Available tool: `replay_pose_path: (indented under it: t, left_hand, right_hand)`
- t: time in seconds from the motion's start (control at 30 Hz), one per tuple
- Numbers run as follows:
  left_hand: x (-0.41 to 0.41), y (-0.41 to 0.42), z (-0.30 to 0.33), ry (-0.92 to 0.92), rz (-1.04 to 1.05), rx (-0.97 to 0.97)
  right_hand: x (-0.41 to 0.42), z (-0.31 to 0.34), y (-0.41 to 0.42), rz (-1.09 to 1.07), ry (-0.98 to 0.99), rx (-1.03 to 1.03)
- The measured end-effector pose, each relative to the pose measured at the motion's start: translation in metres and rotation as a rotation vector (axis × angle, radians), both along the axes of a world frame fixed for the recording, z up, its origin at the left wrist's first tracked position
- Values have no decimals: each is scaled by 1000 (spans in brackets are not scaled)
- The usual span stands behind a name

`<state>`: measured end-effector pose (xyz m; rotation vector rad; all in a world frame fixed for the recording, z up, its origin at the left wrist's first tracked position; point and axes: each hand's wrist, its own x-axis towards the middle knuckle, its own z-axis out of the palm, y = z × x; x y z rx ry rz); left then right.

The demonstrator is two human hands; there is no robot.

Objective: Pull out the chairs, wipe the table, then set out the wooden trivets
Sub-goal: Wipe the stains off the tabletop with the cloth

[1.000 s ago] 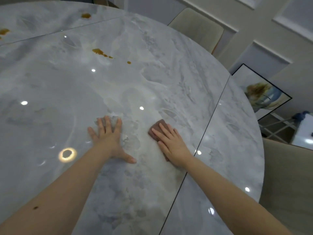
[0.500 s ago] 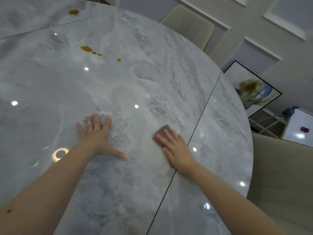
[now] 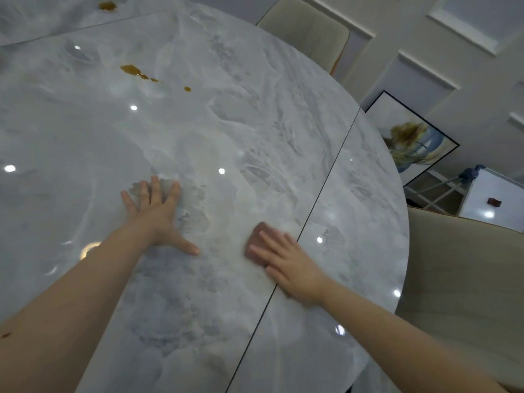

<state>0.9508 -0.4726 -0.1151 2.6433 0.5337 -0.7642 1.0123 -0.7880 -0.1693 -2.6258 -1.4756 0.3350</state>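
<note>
Near the edge of the tabletop (image 3: 283, 123) closest to the person, both hands lay flat on the marble surface. The left hand (image 3: 156, 214) was spread, with straight fingers and the thumb out to the side, and it pressed on the bare stone and held nothing. The right hand (image 3: 286, 265) also had straight fingers, and it pressed down on a small brown cloth (image 3: 256, 239); only the front part of the cloth showed beyond the fingertips. This hand was just beside the dark seam (image 3: 320, 199) that crosses the tabletop toward its far right edge.

The wiping step seemed to be in progress, and the trivets were not in view. The important relation was this: the brown spill (image 3: 131, 70) lay far ahead and to the left of the cloth, toward the far side of the tabletop, with its drops running in a line to the right. The left hand was nearer to it, but the cloth was under the right hand, so I judge that hand must travel forward and left. Nothing stood on the surface between them. Another brown spot (image 3: 107, 5) lay farther still, at the far left edge.

Beyond the tabletop, one beige chair (image 3: 453, 279) stood on the right and another chair (image 3: 306, 29) at the far side. A framed picture (image 3: 411, 143) leaned against the wall.
</note>
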Motion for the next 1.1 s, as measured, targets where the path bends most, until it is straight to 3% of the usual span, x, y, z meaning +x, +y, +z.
replay_pose_path:
  t: [0.13, 0.17, 0.2, 0.3, 0.37, 0.57, 0.77, 0.93, 1.1]
  left_hand:
    - [1, -6, -2, -31, -16, -7]
    - [1, -7, -3, -31, -11, -16]
    - [1, -8, -4, -28, -5, -26]
    - [6, -7, -5, -41, 16, -16]
    - [12, -2, -5, -55, 31, -17]
    - [46, 18, -7, -112, 69, -4]
    - [76, 27, -22, -69, 100, -9]
    - [78, 29, -30, -48, 88, 14]
    - [76, 27, -26, -57, 85, 8]
  right_hand:
    - [43, 2, 20, -512, 5, 22]
    - [40, 2, 40, -553, -1, 30]
    - [30, 2, 59, -505, -5, 39]
    - [-9, -2, 80, -100, 11, 18]
    - [1, 0, 62, -8, 31, 11]
    - [104, -2, 57, -549, -11, 36]
    - [178, -3, 125, -827, -12, 16]
    - [214, -2, 189, -714, -24, 13]
    - [186, -2, 225, -366, -42, 76]
